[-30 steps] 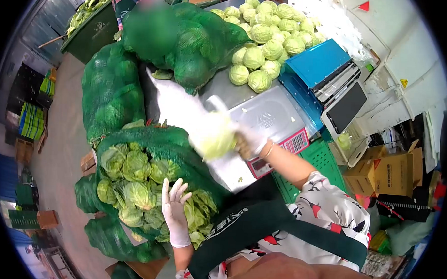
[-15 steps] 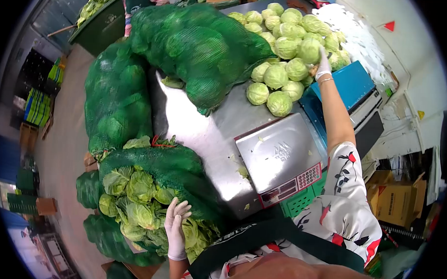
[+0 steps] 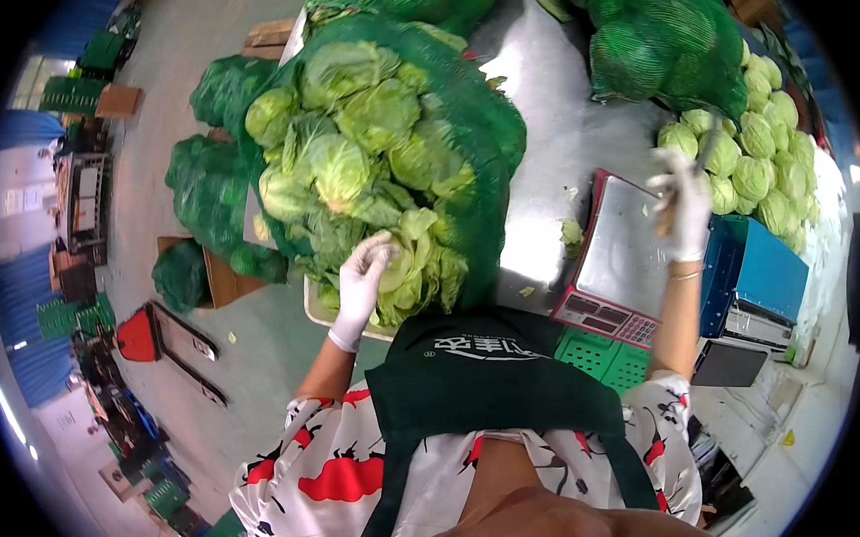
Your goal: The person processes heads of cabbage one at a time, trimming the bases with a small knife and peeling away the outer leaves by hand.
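Cabbages [image 3: 344, 166] with broad outer leaves crowd the mouth of a green mesh bag [image 3: 496, 143] on the near left of the table [image 3: 548, 131], right in front of the person I'm watching. The gloved left hand [image 3: 363, 278] is at the near edge of that heap, its forearm angled up and inward from a bent elbow, wrist nearly in line. Its fingers are curled inward by the pale leaves; I can't tell whether they have hold of one. The right arm reaches forward, sleeve back above the elbow, a bracelet [image 3: 685, 276] at the wrist. That gloved right hand [image 3: 686, 204] is raised by the right side of the scale [image 3: 630, 247], fingers bent around what looks like a knife [image 3: 710, 144], blurred, its blade-like end pointing away from the body. Just beyond it, paler, rounder heads [image 3: 757, 176] lie piled on the table, with a blue machine [image 3: 761, 271] on the nearer side of them.
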